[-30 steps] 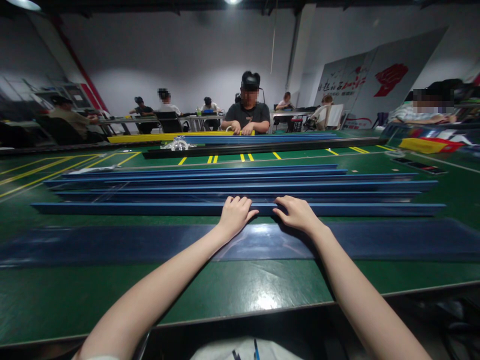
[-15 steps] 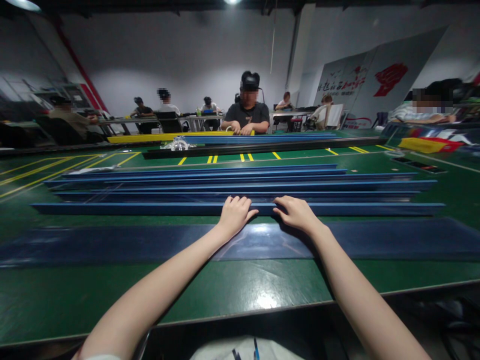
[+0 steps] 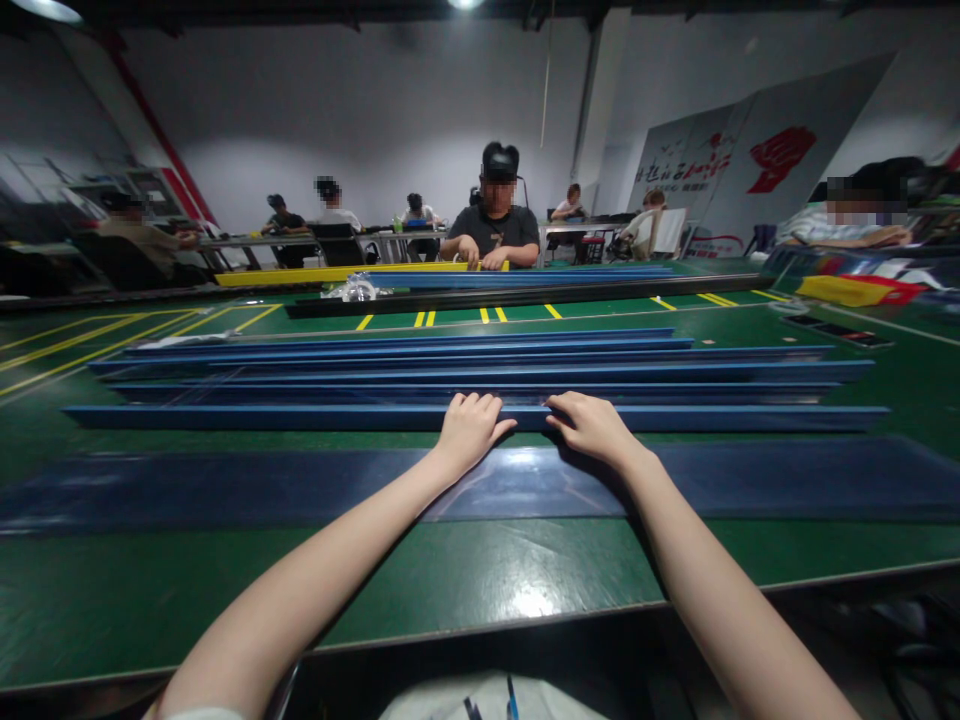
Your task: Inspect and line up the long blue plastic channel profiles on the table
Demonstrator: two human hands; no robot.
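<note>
My left hand [image 3: 470, 430] and my right hand [image 3: 590, 428] grip the nearest long blue strip [image 3: 262, 418] close to its middle, a short gap apart. On each hand the fingers curl over the strip's top edge, and the thumb lies on the side facing me. What the fingertips touch behind the edge is hidden. Between the strip and me a wide, clear plastic sheet [image 3: 247, 490] lies flat, and my forearms pass over it. Just beyond the gripped strip, several similar blue strips [image 3: 750, 372] lie side by side.
The green table [image 3: 390, 590] ends at a front edge near my body. Farther back lie a long black strip [image 3: 600, 294], a yellow strip [image 3: 300, 273] and a crumpled clear wrapping [image 3: 358, 288]. A phone [image 3: 855, 332] rests at the right. A co-worker [image 3: 495, 225] sits opposite.
My hands and the blue strips hold their places. Across the table, the co-worker's hands have shifted slightly.
</note>
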